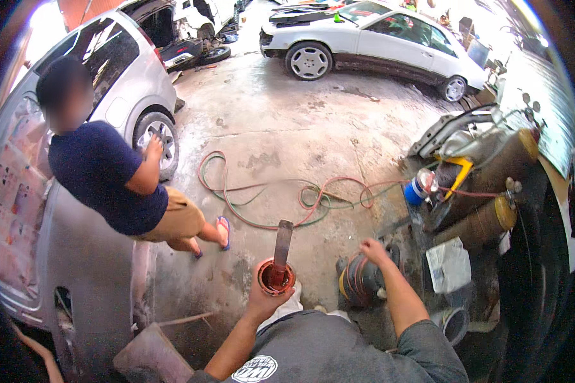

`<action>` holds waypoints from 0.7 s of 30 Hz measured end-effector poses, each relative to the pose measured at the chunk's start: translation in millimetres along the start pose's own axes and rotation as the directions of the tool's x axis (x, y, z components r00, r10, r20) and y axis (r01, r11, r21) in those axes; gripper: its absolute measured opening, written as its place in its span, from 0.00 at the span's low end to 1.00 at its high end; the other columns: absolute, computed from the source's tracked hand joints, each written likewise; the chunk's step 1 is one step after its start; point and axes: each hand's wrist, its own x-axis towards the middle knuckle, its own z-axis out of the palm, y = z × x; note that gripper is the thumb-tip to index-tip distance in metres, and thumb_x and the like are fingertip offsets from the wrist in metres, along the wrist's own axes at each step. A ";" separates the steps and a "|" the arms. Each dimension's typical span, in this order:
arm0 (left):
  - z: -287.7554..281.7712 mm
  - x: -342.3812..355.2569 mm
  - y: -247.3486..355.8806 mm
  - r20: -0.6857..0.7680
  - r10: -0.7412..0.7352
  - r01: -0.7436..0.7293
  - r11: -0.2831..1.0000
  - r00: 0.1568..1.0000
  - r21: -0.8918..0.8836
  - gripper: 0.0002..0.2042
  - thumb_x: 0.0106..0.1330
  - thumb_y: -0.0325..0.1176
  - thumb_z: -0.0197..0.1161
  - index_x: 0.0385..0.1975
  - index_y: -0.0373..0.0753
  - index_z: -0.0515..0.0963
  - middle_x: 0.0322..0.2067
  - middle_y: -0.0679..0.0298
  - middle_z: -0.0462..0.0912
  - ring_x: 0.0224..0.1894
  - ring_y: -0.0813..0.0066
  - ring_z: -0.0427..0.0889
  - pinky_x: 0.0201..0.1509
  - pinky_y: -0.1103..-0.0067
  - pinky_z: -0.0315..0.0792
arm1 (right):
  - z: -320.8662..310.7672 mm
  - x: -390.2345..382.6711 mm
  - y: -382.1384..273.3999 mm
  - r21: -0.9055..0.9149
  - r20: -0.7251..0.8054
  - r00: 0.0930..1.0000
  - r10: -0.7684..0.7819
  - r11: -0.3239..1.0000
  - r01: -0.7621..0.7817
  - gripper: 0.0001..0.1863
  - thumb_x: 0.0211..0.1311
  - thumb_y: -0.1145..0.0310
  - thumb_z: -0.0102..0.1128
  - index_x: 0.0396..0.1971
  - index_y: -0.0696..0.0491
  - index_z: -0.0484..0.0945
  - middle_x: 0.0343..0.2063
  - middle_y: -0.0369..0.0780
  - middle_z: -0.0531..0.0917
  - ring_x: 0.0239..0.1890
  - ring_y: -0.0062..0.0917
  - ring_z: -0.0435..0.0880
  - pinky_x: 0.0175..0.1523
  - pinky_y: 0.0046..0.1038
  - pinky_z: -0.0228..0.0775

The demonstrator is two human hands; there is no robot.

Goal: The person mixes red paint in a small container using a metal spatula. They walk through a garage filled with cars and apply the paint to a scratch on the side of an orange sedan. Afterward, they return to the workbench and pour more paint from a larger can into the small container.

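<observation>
My left hand (260,302) is wrapped round a small open can (262,274) in front of my body. The can is smeared inside with reddish-brown stuff. A flat stirring stick (283,244), stained reddish at its lower end, stands in it and leans on the far rim. My right hand (374,250) is held out to the right with its fingers curled in; whether anything lies inside them is hidden. Beyond or below that hand is a dark drum-shaped thing (364,281) with cable or hose wound about it. I cannot tell whether the hand touches it.
Red and green hoses (262,225) loop across the concrete floor (268,153). A person in a dark shirt (112,172) stands at the left by a silver car (124,70). Gas cylinders (482,223) lie at the right near a blue canister (413,193). A white car (396,45) stands far ahead.
</observation>
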 end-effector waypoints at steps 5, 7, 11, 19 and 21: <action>-46.9 168.3 -31.0 0.002 0.050 -0.050 0.999 0.999 -0.019 0.45 0.51 0.24 0.82 0.69 0.39 0.60 0.60 0.60 0.72 0.63 0.70 0.75 0.67 0.72 0.72 | 30.3 203.3 -112.8 0.398 -0.064 0.996 -0.069 0.913 0.089 0.18 0.69 0.64 0.64 0.50 0.61 0.81 0.39 0.47 0.88 0.37 0.29 0.88 0.46 0.33 0.79; -69.5 247.1 -37.8 0.020 0.052 -0.052 0.998 0.998 -0.022 0.45 0.51 0.24 0.82 0.69 0.39 0.60 0.61 0.60 0.72 0.64 0.69 0.75 0.68 0.72 0.71 | 64.4 245.5 -92.5 0.209 -0.039 0.991 -0.127 0.969 0.132 0.15 0.69 0.67 0.62 0.50 0.58 0.81 0.36 0.44 0.87 0.37 0.26 0.86 0.43 0.32 0.78; -124.3 389.5 -39.4 0.052 0.084 -0.082 0.996 0.995 -0.027 0.46 0.50 0.27 0.83 0.69 0.39 0.60 0.61 0.61 0.72 0.63 0.70 0.74 0.69 0.71 0.70 | 111.0 241.6 13.5 -0.154 0.082 0.983 0.166 0.976 -0.152 0.12 0.65 0.63 0.61 0.35 0.58 0.84 0.27 0.50 0.85 0.33 0.40 0.86 0.41 0.43 0.78; -208.6 633.6 -39.6 0.062 0.072 -0.069 0.996 0.996 -0.050 0.45 0.52 0.24 0.81 0.69 0.39 0.59 0.64 0.59 0.69 0.67 0.67 0.72 0.71 0.71 0.70 | 83.1 288.2 -82.0 -0.233 0.374 0.592 0.714 0.690 -0.685 0.21 0.61 0.53 0.65 0.39 0.58 0.89 0.35 0.50 0.90 0.34 0.42 0.90 0.39 0.43 0.82; -227.4 697.1 -48.9 0.031 0.054 -0.053 0.998 0.998 -0.036 0.46 0.52 0.25 0.81 0.70 0.39 0.59 0.64 0.59 0.70 0.66 0.67 0.73 0.70 0.71 0.70 | 85.6 349.9 -103.6 -0.201 0.379 0.576 0.724 0.672 -0.713 0.21 0.61 0.54 0.66 0.39 0.58 0.89 0.34 0.50 0.90 0.33 0.41 0.90 0.39 0.43 0.82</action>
